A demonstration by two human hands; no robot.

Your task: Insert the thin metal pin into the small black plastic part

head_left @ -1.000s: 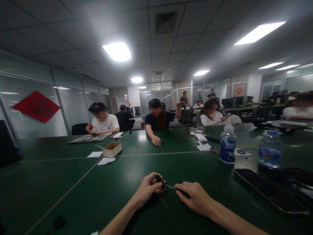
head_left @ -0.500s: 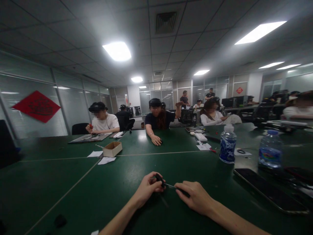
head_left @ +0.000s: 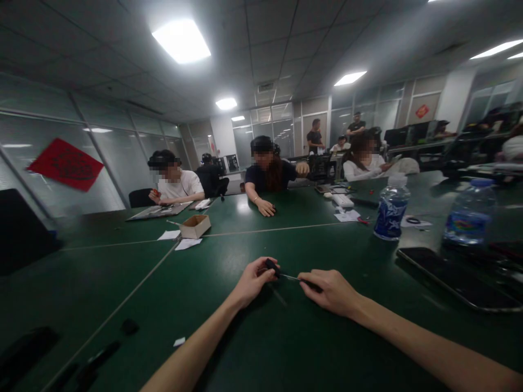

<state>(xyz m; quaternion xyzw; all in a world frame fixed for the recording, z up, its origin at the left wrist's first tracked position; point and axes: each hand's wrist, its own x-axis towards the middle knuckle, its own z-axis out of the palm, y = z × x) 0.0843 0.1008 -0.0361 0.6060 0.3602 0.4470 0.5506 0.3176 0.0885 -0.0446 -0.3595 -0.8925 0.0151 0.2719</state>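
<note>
My left hand [head_left: 251,284] pinches a small black part [head_left: 272,266] just above the green table [head_left: 163,305]. My right hand [head_left: 330,291] is closed round a thin screwdriver [head_left: 291,277], whose metal shaft points left into the black part. Both hands hover close together near the table's middle, forearms stretched out from the bottom edge.
Two water bottles [head_left: 390,207] [head_left: 469,218] and a dark phone [head_left: 457,279] lie to the right. A small cardboard box [head_left: 195,226] with paper slips sits at centre left. Dark bits [head_left: 129,326] lie near the front left. Several people sit at the far side.
The camera has tilted downward, so the hands appear higher in view and more of the forearms shows. The hands keep the same grip. A person opposite lowered a raised hand.
</note>
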